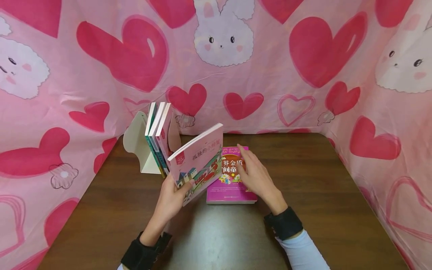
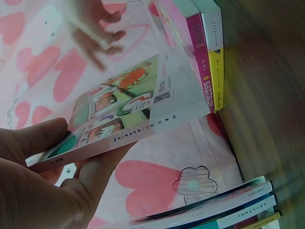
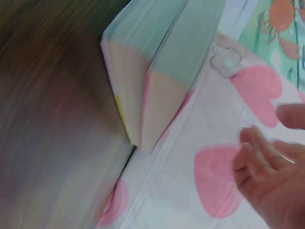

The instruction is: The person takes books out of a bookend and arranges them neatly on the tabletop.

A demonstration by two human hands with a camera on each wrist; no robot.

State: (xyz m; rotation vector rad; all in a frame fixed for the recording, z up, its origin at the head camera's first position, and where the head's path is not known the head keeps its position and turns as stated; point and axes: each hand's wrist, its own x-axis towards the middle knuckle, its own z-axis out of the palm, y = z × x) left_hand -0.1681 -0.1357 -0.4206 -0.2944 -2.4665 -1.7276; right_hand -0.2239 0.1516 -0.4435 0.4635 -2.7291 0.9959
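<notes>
My left hand (image 1: 172,197) grips a thin pink picture book (image 1: 199,161) by its lower left part, thumb on the cover and fingers behind. The book is tilted upright above the table; its spine and a crab picture (image 2: 131,76) show in the left wrist view. To its right, a thick magenta book (image 1: 233,191) lies on top of another with a yellow and white spine (image 2: 217,62). Over the right side of this pile hovers my right hand (image 1: 258,176), its fingers loosely extended and holding nothing. In the right wrist view, that hand (image 3: 269,167) is blurred.
At the back left, a cream bookend (image 1: 138,137) holds several thin books (image 1: 158,131) standing upright. The brown wooden table (image 1: 303,180) is bordered by a pink cloth (image 1: 270,75) printed with hearts and rabbits.
</notes>
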